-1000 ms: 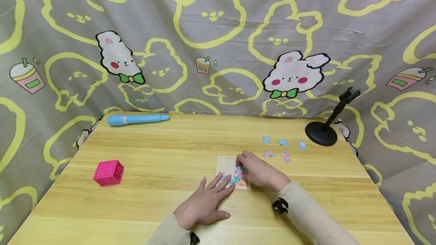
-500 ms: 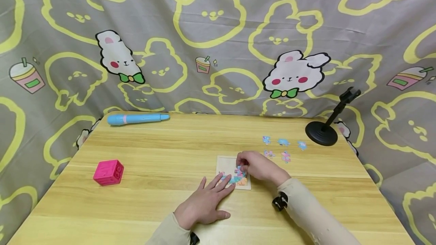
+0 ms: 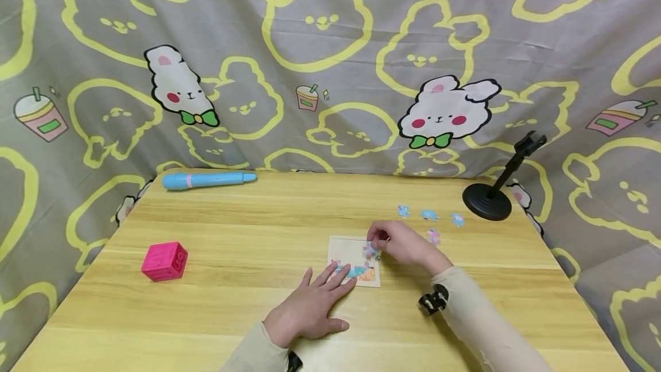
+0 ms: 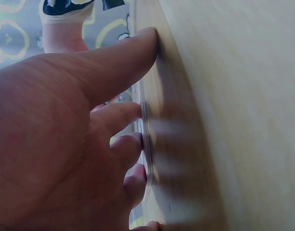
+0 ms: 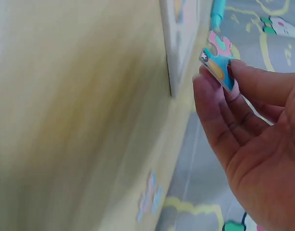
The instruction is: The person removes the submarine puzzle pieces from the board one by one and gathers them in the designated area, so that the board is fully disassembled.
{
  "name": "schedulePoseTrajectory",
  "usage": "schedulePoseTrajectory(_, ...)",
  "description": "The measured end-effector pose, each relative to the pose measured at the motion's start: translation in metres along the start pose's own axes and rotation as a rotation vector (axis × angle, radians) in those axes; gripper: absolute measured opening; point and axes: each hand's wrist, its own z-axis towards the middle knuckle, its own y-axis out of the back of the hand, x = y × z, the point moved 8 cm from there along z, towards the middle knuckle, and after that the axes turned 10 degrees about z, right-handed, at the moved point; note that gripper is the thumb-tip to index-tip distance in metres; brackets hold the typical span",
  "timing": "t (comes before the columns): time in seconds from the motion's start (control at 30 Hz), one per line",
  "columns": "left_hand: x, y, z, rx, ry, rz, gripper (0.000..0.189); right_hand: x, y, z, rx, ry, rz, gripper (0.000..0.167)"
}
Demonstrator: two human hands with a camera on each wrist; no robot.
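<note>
My right hand [image 3: 403, 243] pinches a jigsaw puzzle piece [image 5: 217, 60] between thumb and fingertips. The piece is pink, teal and orange, and it is tilted and raised above the right side of the wooden puzzle board [image 3: 329, 251]. In the right wrist view it stands apart from the board's rim. Fitted pieces [image 3: 356, 272] in teal and orange line the board's near side. The left hand [image 3: 310, 309] lies with spread, straight fingers on the board's near left corner, covering part of the picture. Its thumb [image 4: 133, 48] rests on the table.
Several loose puzzle pieces [image 3: 429, 215] lie beyond the right hand, one of them pink [image 3: 434, 237]. A black stand [image 3: 487, 202] is at the back right. At the back left lies a light blue stick-shaped object [image 3: 209, 180], with a pink cube [image 3: 165, 261] nearer on the left.
My right hand has lifted the puzzle piece from the board and moved it slightly back and to the right. One loose piece is now hidden behind that hand. The left hand stays still.
</note>
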Motion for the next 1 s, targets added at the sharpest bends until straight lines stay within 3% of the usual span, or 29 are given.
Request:
schedulePoseTrajectory(0.33, -0.001, 0.001, 0.000, -0.006, -0.002, -0.002, 0.076, -0.028, 0.053, -0.036, -0.069, -0.081, 0.165, 0.008)
schedulePoseTrajectory(0.67, 0.000, -0.001, 0.000, -0.006, 0.000, -0.009, 0.076, -0.060, 0.102, -0.077, -0.148, -0.160, 0.097, 0.008)
schedulePoseTrajectory(1.0, 0.000, -0.002, 0.000, 0.002, 0.003, -0.018, 0.077, -0.105, 0.119, -0.096, -0.184, -0.266, 0.049, 0.010)
